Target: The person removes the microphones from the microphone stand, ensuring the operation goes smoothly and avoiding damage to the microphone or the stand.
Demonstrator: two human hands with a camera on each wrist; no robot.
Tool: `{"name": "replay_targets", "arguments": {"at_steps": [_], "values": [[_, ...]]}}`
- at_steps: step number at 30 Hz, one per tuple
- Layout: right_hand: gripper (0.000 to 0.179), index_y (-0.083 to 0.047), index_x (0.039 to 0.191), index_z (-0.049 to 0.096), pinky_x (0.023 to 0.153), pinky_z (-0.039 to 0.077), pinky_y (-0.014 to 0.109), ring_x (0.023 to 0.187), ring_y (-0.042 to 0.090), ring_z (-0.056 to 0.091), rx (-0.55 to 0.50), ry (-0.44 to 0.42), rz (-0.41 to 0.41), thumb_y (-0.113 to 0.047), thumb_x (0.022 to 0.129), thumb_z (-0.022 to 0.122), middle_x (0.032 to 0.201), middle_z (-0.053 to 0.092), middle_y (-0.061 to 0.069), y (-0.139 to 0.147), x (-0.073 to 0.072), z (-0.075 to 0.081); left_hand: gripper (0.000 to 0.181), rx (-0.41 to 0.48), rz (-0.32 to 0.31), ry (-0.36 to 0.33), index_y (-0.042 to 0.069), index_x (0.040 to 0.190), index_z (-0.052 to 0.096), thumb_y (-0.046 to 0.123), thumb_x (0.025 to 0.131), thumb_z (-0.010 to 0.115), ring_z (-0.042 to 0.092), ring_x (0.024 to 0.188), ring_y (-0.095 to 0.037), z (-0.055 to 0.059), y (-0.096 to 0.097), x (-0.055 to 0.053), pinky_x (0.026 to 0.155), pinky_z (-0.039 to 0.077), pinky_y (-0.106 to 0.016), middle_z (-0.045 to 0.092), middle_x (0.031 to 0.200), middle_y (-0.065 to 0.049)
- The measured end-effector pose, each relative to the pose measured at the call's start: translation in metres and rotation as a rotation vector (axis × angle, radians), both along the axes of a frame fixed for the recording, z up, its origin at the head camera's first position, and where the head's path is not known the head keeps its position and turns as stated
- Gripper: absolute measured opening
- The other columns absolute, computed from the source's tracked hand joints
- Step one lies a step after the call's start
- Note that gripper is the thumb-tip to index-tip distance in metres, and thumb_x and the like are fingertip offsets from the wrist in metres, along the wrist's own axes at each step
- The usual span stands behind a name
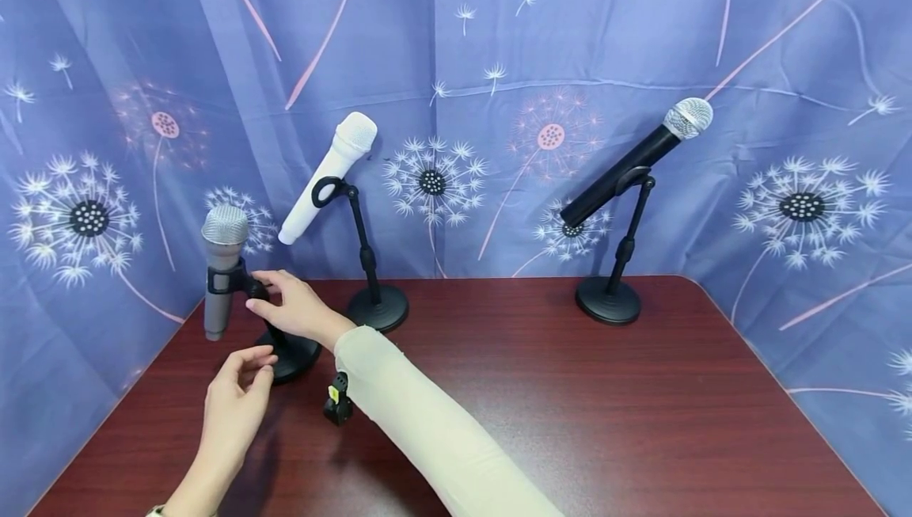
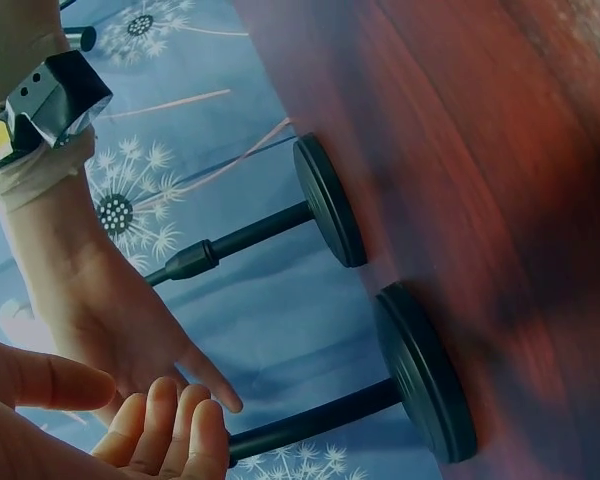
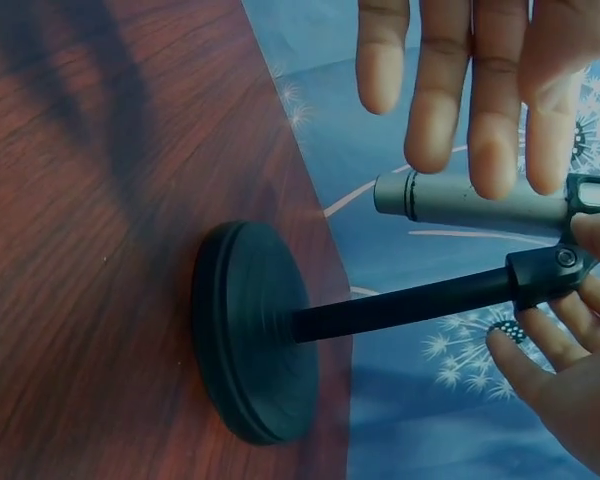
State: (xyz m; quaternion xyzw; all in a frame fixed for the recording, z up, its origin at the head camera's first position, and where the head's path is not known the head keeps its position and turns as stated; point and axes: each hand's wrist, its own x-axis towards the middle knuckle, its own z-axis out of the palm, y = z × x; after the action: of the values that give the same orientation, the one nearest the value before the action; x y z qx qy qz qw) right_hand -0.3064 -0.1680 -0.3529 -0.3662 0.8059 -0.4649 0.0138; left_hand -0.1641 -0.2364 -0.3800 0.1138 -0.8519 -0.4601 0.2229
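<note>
A grey microphone point(image 1: 218, 311) with a silver mesh head sits, slightly tilted, in the clip of a black microphone stand point(image 1: 295, 355) at the table's left. My right hand point(image 1: 299, 307) is at the stand's clip joint, thumb on one side and fingers on the other, as the right wrist view point(image 3: 570, 390) also shows. Lower and nearer to me, my left hand point(image 1: 238, 398) holds nothing; its fingers are loosely bent beside the stand's base. In the left wrist view, the left fingers point(image 2: 165, 430) overlap the top of the pole.
Behind stands a white microphone point(image 1: 331, 172) on a second black stand point(image 1: 378, 307). A black microphone point(image 1: 627, 169) with a silver head leans in a third stand point(image 1: 609, 299) at the back right. A blue dandelion-print curtain point(image 1: 499, 42) borders the dark red wooden table point(image 1: 570, 406).
</note>
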Motion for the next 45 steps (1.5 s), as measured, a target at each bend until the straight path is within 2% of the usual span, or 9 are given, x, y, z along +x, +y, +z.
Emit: {"name": "replay_targets", "arguments": {"at_steps": [4, 14, 20, 26, 31, 38, 45], "values": [[0.043, -0.011, 0.136, 0.054, 0.085, 0.040, 0.006, 0.111, 0.003, 0.057, -0.009, 0.024, -0.039, -0.020, 0.095, 0.063, 0.127, 0.057, 0.002, 0.000, 0.001, -0.001, 0.027, 0.001, -0.001, 0.000, 0.000, 0.121, 0.058, 0.002, 0.095, 0.051, 0.047, 0.082, 0.013, -0.001, 0.001, 0.000, 0.069, 0.037, -0.007, 0.064, 0.113, -0.018], [0.040, -0.010, 0.129, 0.055, 0.081, 0.044, 0.010, 0.103, 0.006, 0.060, -0.081, -0.058, -0.070, -0.011, 0.091, 0.068, 0.120, 0.062, 0.003, 0.001, 0.005, -0.004, 0.027, 0.014, 0.011, -0.002, -0.001, 0.120, 0.058, -0.001, 0.094, 0.050, 0.046, 0.080, 0.014, 0.002, 0.002, 0.000, 0.067, 0.038, -0.009, 0.064, 0.112, -0.019], [0.041, -0.011, 0.128, 0.056, 0.077, 0.044, 0.009, 0.099, 0.003, 0.061, -0.084, -0.077, -0.098, -0.010, 0.089, 0.069, 0.116, 0.062, 0.002, -0.001, 0.007, -0.010, 0.028, 0.013, 0.011, 0.001, -0.001, 0.120, 0.059, 0.000, 0.093, 0.050, 0.047, 0.080, 0.014, 0.004, 0.003, 0.001, 0.067, 0.038, -0.009, 0.064, 0.111, -0.018], [0.032, -0.008, 0.118, 0.062, 0.074, 0.043, 0.008, 0.090, 0.000, 0.060, -0.078, -0.068, -0.133, -0.010, 0.087, 0.071, 0.105, 0.063, -0.001, -0.003, 0.008, -0.014, 0.027, 0.023, 0.016, -0.002, -0.001, 0.120, 0.059, -0.001, 0.094, 0.051, 0.046, 0.079, 0.015, 0.002, 0.001, 0.001, 0.067, 0.037, -0.009, 0.064, 0.113, -0.019], [0.032, -0.008, 0.116, 0.061, 0.074, 0.044, 0.009, 0.087, 0.001, 0.062, -0.096, -0.081, -0.148, -0.009, 0.086, 0.072, 0.099, 0.067, 0.000, -0.004, 0.009, -0.024, 0.027, 0.023, 0.019, -0.005, -0.001, 0.120, 0.059, -0.001, 0.094, 0.051, 0.046, 0.079, 0.015, 0.001, 0.000, 0.002, 0.066, 0.037, -0.009, 0.064, 0.113, -0.020], [0.021, -0.004, 0.104, 0.066, 0.071, 0.045, 0.008, 0.085, 0.002, 0.065, -0.093, -0.120, -0.180, -0.007, 0.085, 0.073, 0.097, 0.071, 0.004, -0.004, 0.010, -0.045, 0.026, 0.023, 0.014, -0.005, -0.002, 0.118, 0.059, -0.003, 0.093, 0.051, 0.045, 0.079, 0.016, 0.000, 0.002, 0.002, 0.066, 0.037, -0.009, 0.065, 0.112, -0.021], [0.019, -0.006, 0.102, 0.068, 0.071, 0.046, 0.008, 0.084, 0.002, 0.065, -0.140, -0.098, -0.207, -0.008, 0.084, 0.074, 0.095, 0.070, 0.002, -0.002, 0.010, -0.047, 0.026, 0.029, 0.022, 0.008, -0.002, 0.117, 0.060, -0.003, 0.093, 0.051, 0.046, 0.078, 0.014, 0.000, 0.003, 0.001, 0.065, 0.038, -0.010, 0.065, 0.110, -0.020]]}}
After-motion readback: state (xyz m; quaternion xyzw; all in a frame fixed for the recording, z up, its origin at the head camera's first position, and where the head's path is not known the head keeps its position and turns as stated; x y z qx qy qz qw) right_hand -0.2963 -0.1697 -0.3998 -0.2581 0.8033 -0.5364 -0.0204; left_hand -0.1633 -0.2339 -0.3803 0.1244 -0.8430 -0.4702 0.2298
